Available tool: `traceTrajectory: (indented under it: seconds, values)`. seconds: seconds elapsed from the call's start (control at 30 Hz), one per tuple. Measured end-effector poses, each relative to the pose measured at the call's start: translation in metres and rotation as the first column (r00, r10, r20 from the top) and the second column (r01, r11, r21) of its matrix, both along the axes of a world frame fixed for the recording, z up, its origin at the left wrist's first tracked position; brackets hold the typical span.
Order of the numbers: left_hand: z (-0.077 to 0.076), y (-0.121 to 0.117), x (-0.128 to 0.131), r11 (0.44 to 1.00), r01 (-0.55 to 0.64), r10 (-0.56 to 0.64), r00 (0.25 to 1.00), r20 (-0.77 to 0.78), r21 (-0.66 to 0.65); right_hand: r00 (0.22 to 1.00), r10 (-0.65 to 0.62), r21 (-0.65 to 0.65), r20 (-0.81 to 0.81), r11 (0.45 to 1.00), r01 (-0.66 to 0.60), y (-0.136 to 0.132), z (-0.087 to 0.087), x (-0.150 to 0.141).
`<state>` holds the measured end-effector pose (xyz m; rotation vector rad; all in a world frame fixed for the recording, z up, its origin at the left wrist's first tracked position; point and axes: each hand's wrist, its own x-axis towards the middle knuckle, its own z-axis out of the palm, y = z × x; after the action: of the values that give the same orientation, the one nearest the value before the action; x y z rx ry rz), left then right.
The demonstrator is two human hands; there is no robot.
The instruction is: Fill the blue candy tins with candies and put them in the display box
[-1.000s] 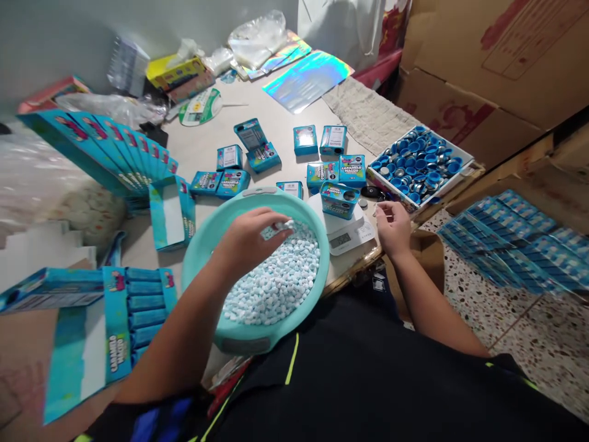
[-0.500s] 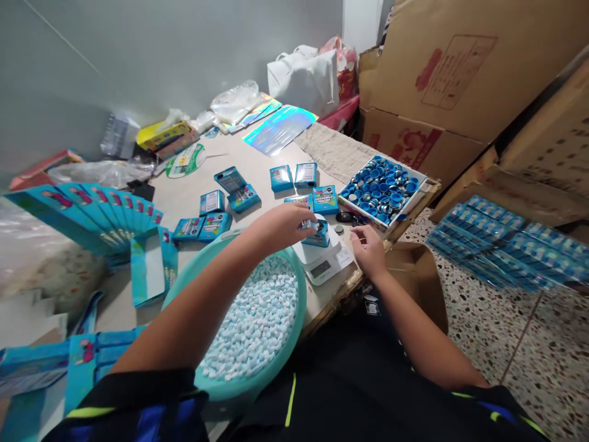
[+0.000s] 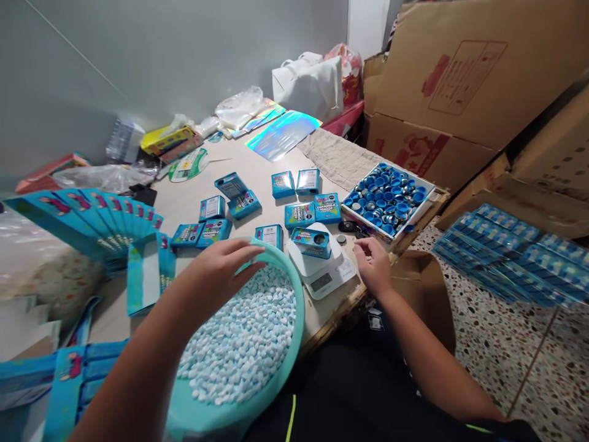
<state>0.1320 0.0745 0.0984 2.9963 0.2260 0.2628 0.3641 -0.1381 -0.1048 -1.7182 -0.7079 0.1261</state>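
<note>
A cream tabletop point(image 3: 257, 166) is seen crowded with small teal tins point(image 3: 211, 209), while a terrazzo floor point(image 3: 478, 362) and cardboard sheets point(image 3: 437, 80) are shown beyond the right hand point(image 3: 373, 265). That hand is held loosely open, just right of a teal tin point(image 3: 310, 243) set on a digital kitchen scale point(image 3: 322, 282). The left hand point(image 3: 216, 270) is spread open, nothing gripped, at the rim of a teal basin point(image 3: 294, 344) heaped with pale blue-white candies point(image 3: 239, 344).

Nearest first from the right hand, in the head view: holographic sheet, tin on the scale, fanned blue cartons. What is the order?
From the right hand:
1. Blue tin: on the scale, to the left.
2. Holographic sheet: far ahead.
3. Fanned blue cartons: far left.
</note>
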Motion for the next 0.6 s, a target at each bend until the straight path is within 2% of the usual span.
traceTrajectory:
  seconds: [0.13,0.27,0.47,0.6]
  values:
    - [-0.02,-0.007,-0.062,0.993,-0.119,0.119,0.993,-0.024,-0.012,1.0,0.004,-0.007,0.007,1.0,-0.004,-0.003,0.003,0.0]
    - [-0.049,-0.015,-0.105,0.965,-0.255,0.256,0.967,0.002,-0.054,1.0,0.002,-0.027,0.013,1.0,-0.002,-0.003,0.006,-0.001]
    - [-0.091,-0.013,-0.133,0.919,-0.379,0.38,0.925,-0.012,-0.104,1.0,-0.004,-0.059,0.01,0.998,0.004,-0.003,0.008,-0.001]
    - [-0.101,-0.005,-0.135,0.889,-0.431,0.424,0.902,-0.079,-0.156,1.0,-0.022,-0.075,-0.002,0.997,0.021,-0.001,0.008,0.001]
